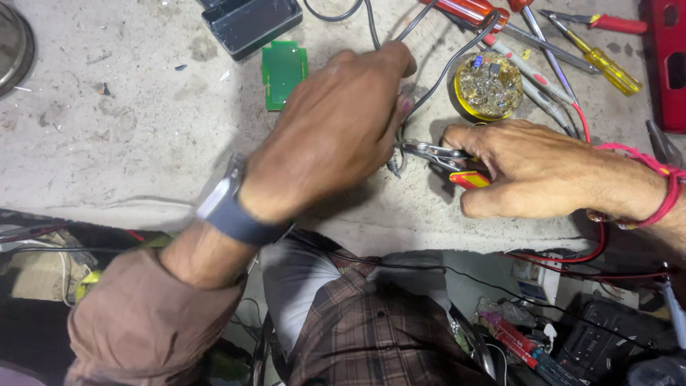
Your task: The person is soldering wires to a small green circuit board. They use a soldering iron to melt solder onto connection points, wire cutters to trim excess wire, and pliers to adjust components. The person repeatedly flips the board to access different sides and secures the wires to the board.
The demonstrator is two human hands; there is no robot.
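My left hand [332, 132] reaches over the grey workbench [128, 143], its fingers pinched on a thin black wire [443, 68] that runs up toward the back. A watch with a dark strap sits on that wrist. My right hand [532, 168] is closed on small pliers [436, 153] with red and yellow handles. The metal jaws point left and meet the wire just under my left fingertips. What the jaws bite on is hidden by my left hand.
A green circuit board [283, 73] lies behind my left hand, beside a black plastic case [250, 23]. A yellow round tin [489, 86] of small parts, screwdrivers [607, 64], probes and a red box [668, 64] crowd the back right. Red cables hang below the bench edge.
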